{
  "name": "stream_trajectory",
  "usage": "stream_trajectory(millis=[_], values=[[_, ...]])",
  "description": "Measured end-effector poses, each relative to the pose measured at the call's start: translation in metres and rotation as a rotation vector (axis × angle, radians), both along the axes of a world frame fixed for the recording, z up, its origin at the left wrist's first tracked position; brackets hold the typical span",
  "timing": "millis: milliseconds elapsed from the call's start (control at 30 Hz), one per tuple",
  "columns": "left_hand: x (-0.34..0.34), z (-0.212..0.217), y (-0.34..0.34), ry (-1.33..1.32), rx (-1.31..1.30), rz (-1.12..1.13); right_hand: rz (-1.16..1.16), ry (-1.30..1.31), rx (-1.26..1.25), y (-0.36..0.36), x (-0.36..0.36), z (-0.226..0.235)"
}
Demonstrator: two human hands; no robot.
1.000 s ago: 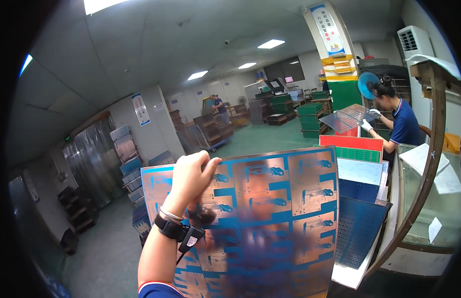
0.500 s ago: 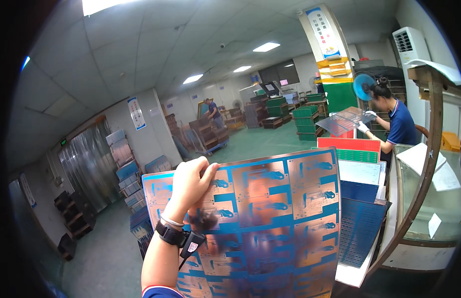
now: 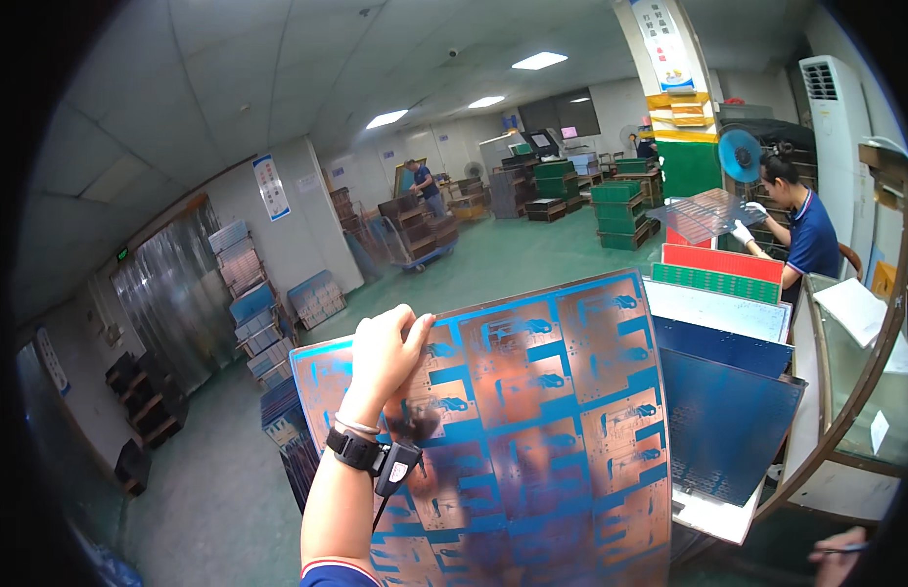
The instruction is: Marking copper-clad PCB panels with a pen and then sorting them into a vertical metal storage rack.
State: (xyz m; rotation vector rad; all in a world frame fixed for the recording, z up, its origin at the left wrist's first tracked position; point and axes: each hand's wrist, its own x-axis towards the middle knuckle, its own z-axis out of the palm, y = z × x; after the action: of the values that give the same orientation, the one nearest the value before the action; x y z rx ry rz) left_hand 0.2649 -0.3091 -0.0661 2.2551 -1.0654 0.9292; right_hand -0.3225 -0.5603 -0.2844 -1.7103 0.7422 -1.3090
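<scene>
1. Dark brown, slatted crates [image 3: 146, 401] stand in a stack on the green floor [image 3: 214, 479].
2. A tall pile of flat blue and copper-coloured panels [image 3: 253, 318] rises from the floor, nearer the middle.
3. The left hand [image 3: 387, 350], a pale band and a black strap at its wrist, is closed over an edge: thumb on the near face, fingers curled behind.
4. What it grips is a large, rectangular, copper-coloured panel with blue patterning [image 3: 527, 460], upright and slightly tilted, clasped at its upper edge toward the upper left corner.
5. Just beyond that panel's right edge lean red [image 3: 723, 262], green [image 3: 718, 285], white [image 3: 733, 310] and dark blue [image 3: 733, 421] flat panels.
6. A co-worker [image 3: 811, 240] in white gloves holds a dark, gridded panel [image 3: 706, 215].
7. Low down, the right hand [image 3: 834, 558], partly visible, has its fingers bent around a slim, pen-like stick [image 3: 847, 548].
8. White paper sheets [image 3: 853, 311] lie toward the far left corner of a wood-framed glass tabletop [image 3: 865, 416].
</scene>
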Motion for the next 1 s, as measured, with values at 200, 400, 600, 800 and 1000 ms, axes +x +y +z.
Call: stream_trajectory(millis=[200, 400, 600, 800, 1000], values=[[0.031, -0.026, 0.077, 0.017, -0.019, 0.16, 0.881, -0.111, -0.284, 0.065, 0.281, 0.048], [0.025, -0.038, 0.168, 0.051, -0.187, 0.07, 1.258, -0.201, 0.18, 0.189, 0.465, 0.088], [-0.016, -0.04, 0.256, 0.251, -0.107, 0.0, 1.541, -0.349, 0.305, 0.319, 0.549, 0.112], [-0.048, -0.046, 0.303, 0.091, 0.056, 0.26, 1.7, -0.442, 0.384, 0.396, 0.569, 0.114], [-0.079, -0.042, 0.309, 0.024, 0.076, 0.362, 1.668, -0.558, 0.139, 0.428, 0.566, 0.105]])
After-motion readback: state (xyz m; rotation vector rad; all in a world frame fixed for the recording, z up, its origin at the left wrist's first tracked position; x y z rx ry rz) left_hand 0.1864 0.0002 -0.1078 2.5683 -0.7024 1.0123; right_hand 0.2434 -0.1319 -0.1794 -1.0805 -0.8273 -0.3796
